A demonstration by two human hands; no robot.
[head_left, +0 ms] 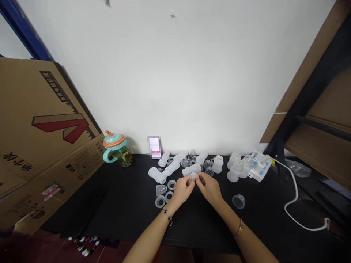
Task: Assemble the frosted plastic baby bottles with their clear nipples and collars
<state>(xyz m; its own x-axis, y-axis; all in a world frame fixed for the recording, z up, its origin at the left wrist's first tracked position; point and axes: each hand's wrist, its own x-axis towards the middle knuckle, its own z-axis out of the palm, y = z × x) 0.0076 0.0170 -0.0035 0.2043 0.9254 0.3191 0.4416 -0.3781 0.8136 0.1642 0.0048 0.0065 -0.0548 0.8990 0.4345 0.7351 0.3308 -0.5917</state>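
We have one black worktop [123, 219] running beneath the fingers of the left hand [182, 189] and the right hand [211, 188]. Well to the left of the fingers we see one big printed cardboard box [22, 146]. Left of the fingers and farther back stands one jug [123, 155] with a turquoise handle, an orange-trimmed lid and something leafy inside. Well to their right lies one white power strip [260, 168], with one white cable [296, 195] plugged in and looping across that side. Beyond the fingers, to the left, one phone [155, 147] stands upright near the wall, its screen blurred.

We count ten white bottles: six lying [170, 169] beyond the fingers, from straight ahead out to the left; one upright and uncapped [218, 164] beyond them to the right; and three upright under clear covers [233, 173], farther right. One clear dome [238, 201] sits alone to the right of the fingers. One clear cup [161, 190] lies left of them, near three pale rings [160, 201]. Small clear parts [209, 171] crowd among the bottles beyond, overlapping too much for us to count.

Smallest, we find one clear piece [193, 176] between the two hands, the fingers of both pinching it from either side.
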